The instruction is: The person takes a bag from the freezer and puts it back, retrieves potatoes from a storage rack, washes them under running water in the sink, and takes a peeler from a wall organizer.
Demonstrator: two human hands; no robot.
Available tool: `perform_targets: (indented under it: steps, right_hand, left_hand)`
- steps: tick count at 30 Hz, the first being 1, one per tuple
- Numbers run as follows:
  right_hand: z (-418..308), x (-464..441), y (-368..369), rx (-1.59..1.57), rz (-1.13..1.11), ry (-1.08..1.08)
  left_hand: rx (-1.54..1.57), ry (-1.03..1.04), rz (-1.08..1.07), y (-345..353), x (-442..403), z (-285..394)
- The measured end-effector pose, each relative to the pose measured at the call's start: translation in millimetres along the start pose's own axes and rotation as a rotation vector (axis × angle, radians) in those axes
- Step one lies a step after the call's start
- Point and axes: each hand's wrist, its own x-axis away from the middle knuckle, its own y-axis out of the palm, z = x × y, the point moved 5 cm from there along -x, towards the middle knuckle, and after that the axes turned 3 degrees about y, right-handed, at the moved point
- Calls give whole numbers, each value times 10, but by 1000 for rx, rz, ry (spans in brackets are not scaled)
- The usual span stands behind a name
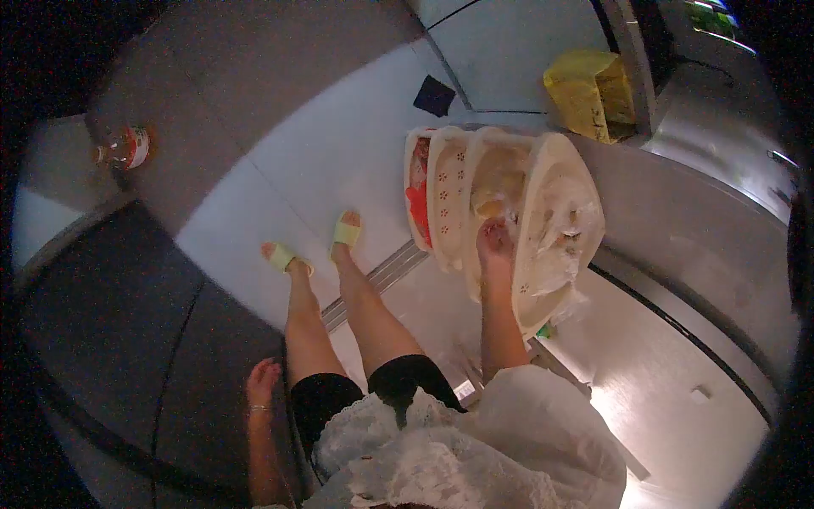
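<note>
My right hand [495, 241] reaches into a tier of a cream plastic storage rack [560, 157]. Its fingers look curled beside pale yellowish items [500, 188] in that tier; what they hold, if anything, is hidden. Clear plastic bags [560, 222] with pale contents lie in the top tier, just right of the hand. Lower down, a tier holds something red [417, 208]. My left hand [263, 383] hangs at my side, away from the rack, with loosely bent fingers and nothing in it.
A yellow bag or box [592, 95] stands behind the rack near a metallic surface [712, 119]. A dark square object [434, 96] lies by the wall. At far left is a bottle with a red label [136, 147]. A dark panelled surface [110, 339] runs along my left.
</note>
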Motion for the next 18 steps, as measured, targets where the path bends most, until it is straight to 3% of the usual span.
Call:
perform_targets:
  steps: [1, 3, 4, 6, 8, 10, 13, 18]
  right_hand:
    - [-27, -102, -179, 133, -75, -17]
    - [71, -61, -146, 74, -277, 78]
    - [142, -36, -97, -122, -401, 193]
    - [204, 20, -49, -165, -438, 334]
    - [225, 108, -83, 140, -264, 383]
    - [166, 232, -36, 618, 155, 175]
    - [-38, 86, 153, 1340, 381, -304]
    - [44, -184, 738, 1730, 120, -797]
  left_hand:
    - [-9, 11, -9, 66, -18, 24]
    - [-15, 33, -31, 183, -20, 84]
    - [-15, 45, -42, 234, -15, 120]
    - [4, 69, -58, 331, -23, 171]
    - [38, 93, -68, 425, -40, 200]
    - [-28, 90, -61, 435, -74, 204]
    - [-10, 95, -46, 439, -96, 169]
    - [-17, 90, -19, 439, -115, 237]
